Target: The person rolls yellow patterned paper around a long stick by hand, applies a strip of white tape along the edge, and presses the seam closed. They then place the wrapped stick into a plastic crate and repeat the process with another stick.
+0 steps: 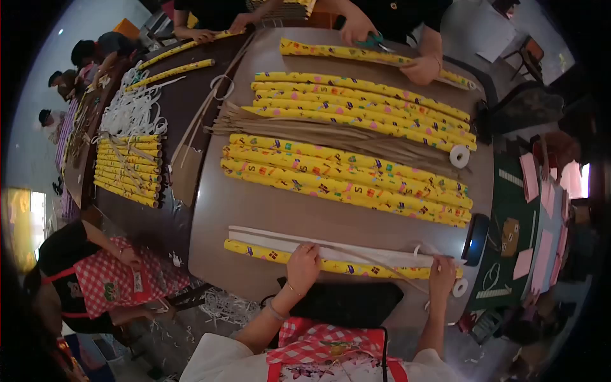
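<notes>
Near the table's front edge lies a partly unrolled yellow patterned paper roll [363, 267], its white inner side [267, 234] facing up. My left hand [303, 266] pinches the paper's edge near the middle of the roll. At the right end my right hand [442, 274] holds the same sheet with its fingers closed. A thin brown strip [375, 260] runs along the white side between my hands and down over the roll. A white tape roll [459, 288] sits just right of my right hand.
Several yellow rolls [344, 181] and a bundle of brown strips [318, 132] lie behind, beside another tape roll [459, 156]. Across the table, a co-worker's hands hold green scissors [374, 41] and a roll. Another person [130, 254] stands at left.
</notes>
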The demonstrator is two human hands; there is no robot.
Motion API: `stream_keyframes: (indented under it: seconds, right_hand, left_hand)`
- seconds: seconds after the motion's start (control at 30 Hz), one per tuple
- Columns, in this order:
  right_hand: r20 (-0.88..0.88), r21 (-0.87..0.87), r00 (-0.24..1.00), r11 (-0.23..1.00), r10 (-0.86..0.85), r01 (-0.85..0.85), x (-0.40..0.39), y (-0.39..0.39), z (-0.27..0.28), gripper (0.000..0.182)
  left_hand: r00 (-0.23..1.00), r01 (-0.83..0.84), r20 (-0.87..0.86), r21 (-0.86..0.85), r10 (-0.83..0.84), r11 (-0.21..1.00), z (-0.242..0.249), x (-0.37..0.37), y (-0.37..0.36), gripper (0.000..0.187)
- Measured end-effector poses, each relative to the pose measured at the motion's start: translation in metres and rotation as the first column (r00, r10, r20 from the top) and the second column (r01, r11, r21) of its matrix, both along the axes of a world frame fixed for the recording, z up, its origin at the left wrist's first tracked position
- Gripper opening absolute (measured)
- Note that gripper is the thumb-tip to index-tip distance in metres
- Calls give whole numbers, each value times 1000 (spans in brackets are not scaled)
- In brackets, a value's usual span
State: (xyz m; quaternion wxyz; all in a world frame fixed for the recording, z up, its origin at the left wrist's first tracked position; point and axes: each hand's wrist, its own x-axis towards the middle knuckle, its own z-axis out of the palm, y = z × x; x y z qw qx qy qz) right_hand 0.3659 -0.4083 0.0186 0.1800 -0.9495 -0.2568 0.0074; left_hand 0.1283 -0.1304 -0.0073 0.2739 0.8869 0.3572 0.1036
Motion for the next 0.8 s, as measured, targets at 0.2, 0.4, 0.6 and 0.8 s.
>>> stream_keyframes:
  seconds: [0.2,0.4,0.6,0.8]
  right_hand:
    - [-41,40,998,998,-41,43,-2,-2,-3,13]
    - [-80,61,992,993,-98,103,-1,-3,-6,14]
    - [49,221,996,974,-71,58,-13,29,14,15]
    - [-90,169,938,933,335,-317,-62,80,38,23]
  left_hand:
    - [999,30,-26,19,-29,999,2,2,2,16]
    - [997,77,23,24,-77,997,3,1,2,16]
    - [997,72,-9,28,-72,997,9,3,3,17]
    - [997,81,4,60,-82,995,5,3,5,20]
